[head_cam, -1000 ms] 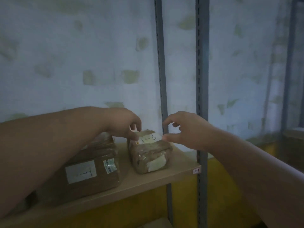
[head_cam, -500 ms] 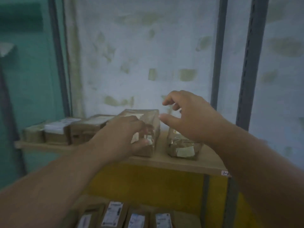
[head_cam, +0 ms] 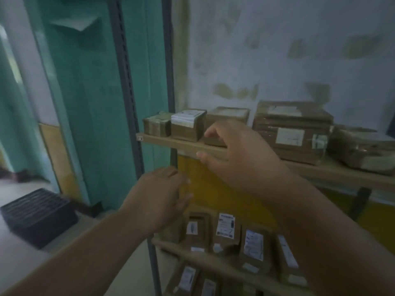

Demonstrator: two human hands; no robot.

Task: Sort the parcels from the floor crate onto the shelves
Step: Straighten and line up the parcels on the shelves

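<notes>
Brown parcels stand in a row on the upper wooden shelf (head_cam: 171, 142): a small taped box (head_cam: 157, 126), a box with a white label (head_cam: 188, 124), a large flat parcel (head_cam: 292, 131) and a plastic-wrapped bundle (head_cam: 361, 150) at the right end. My right hand (head_cam: 239, 154) hovers empty in front of the shelf edge, fingers spread. My left hand (head_cam: 160, 197) is lower, below the shelf, fingers loose and holding nothing. A lower shelf (head_cam: 192, 253) carries several upright labelled parcels (head_cam: 225, 229).
A black slatted crate (head_cam: 36, 210) sits on the floor at the left. Grey metal uprights (head_cam: 128, 86) frame the rack's left end beside a teal door. The wall behind is patchy white above and yellow below.
My view has swung left and down. Both hands have pulled back from the small parcel at the shelf's right end and are now empty; the left hand has dropped below the shelf.
</notes>
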